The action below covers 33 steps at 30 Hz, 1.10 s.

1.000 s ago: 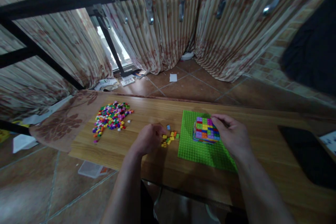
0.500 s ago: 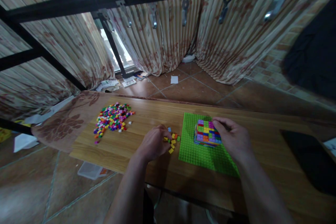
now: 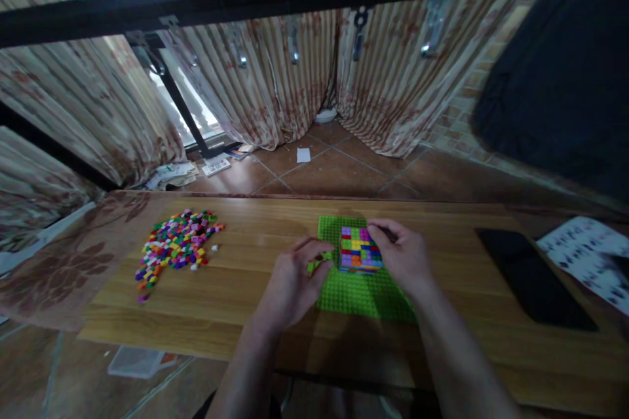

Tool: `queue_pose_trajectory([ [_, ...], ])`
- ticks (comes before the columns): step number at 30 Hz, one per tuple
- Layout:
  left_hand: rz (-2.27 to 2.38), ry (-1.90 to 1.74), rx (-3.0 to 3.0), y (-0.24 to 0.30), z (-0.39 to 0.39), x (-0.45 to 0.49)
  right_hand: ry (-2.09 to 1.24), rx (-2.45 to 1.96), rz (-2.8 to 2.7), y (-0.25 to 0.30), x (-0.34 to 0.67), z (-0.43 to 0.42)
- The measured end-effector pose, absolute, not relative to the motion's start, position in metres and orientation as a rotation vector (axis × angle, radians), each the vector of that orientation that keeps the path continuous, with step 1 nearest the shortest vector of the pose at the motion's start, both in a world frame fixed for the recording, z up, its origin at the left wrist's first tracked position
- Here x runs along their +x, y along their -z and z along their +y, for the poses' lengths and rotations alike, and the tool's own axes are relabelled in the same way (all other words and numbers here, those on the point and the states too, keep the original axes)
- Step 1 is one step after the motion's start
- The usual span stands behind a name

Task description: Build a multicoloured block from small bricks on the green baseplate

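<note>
A layered block of multicoloured building bricks [image 3: 361, 249] stands on a green studded baseplate [image 3: 363, 298]. My right hand [image 3: 405, 258] is closed against the block's far right corner, with thumb and fingertips on its edge. Over the baseplate's left edge is my left hand [image 3: 297, 278], thumb and forefinger curled together around a small yellow-green brick [image 3: 327, 256] whose exact shape is hard to make out. More small bricks [image 3: 311, 266] show between palm and fingers, partly hidden by that hand.
A large pile of loose coloured bricks [image 3: 179, 239] lies at the left of the wooden table [image 3: 255, 222]. To the right are a black flat device [image 3: 535, 281] and a printed sheet [image 3: 584, 255]. A clear plastic box [image 3: 132, 362] sits on the floor.
My left hand has moved from the small loose bricks toward the block, fingertips now over the baseplate's edge. My right hand remains at the block's corner. The camera view has turned right.
</note>
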<state>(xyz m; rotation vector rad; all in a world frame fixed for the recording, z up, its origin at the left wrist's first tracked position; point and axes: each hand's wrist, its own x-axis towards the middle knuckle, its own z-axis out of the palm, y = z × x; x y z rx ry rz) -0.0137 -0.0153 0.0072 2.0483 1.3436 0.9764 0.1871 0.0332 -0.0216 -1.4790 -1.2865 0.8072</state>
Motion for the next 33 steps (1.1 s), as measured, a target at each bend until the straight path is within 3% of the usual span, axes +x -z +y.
queue_pose_trajectory([
  [15,1.450,-1.046,2.325,0.003,-0.012,0.030,-0.812,-1.464,-1.318,0.019,0.188,0.032],
  [33,1.373,-1.152,2.070,0.008,-0.003,0.027,-0.795,-1.507,-1.374,0.018,0.188,0.030],
])
